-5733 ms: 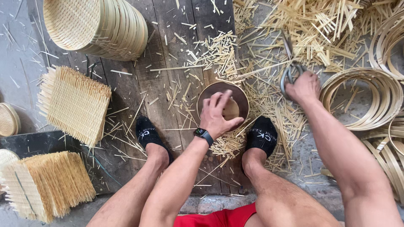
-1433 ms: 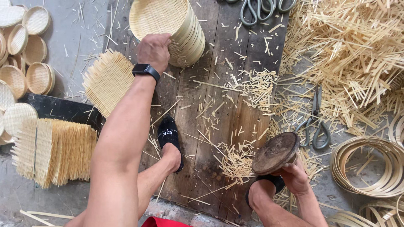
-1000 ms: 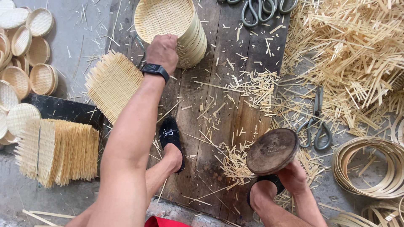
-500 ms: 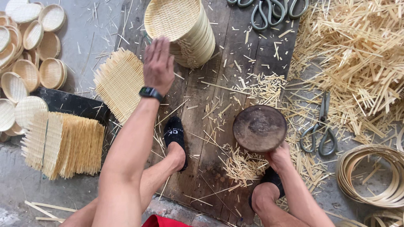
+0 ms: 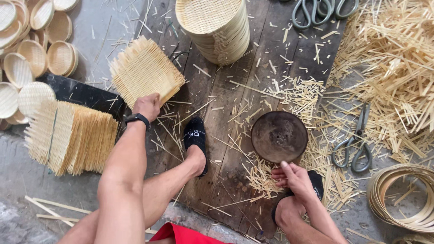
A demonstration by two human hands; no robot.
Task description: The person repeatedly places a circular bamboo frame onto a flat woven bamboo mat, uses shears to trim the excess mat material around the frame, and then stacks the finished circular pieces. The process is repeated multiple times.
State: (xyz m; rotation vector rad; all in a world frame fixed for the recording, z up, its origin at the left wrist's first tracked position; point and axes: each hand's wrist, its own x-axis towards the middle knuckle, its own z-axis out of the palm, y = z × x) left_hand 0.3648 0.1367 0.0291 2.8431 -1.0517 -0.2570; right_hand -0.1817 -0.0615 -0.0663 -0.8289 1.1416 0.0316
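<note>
Surroundings: stack of woven baskets (image 5: 216, 28) top centre, shears (image 5: 354, 143) right of disc, bamboo hoops (image 5: 403, 195) far right, offcuts strewn over plank floor (image 5: 226, 113). My left foot (image 5: 195, 138) sits between both hands. Change: left hand (image 5: 145, 106) dropped from basket stack to square woven mats (image 5: 145, 72), fingers clamped on near edge. Right hand (image 5: 294, 177) grasps lower rim of dark round disc (image 5: 279, 136); disc now faces up, flat, worn brown, over planks.
</note>
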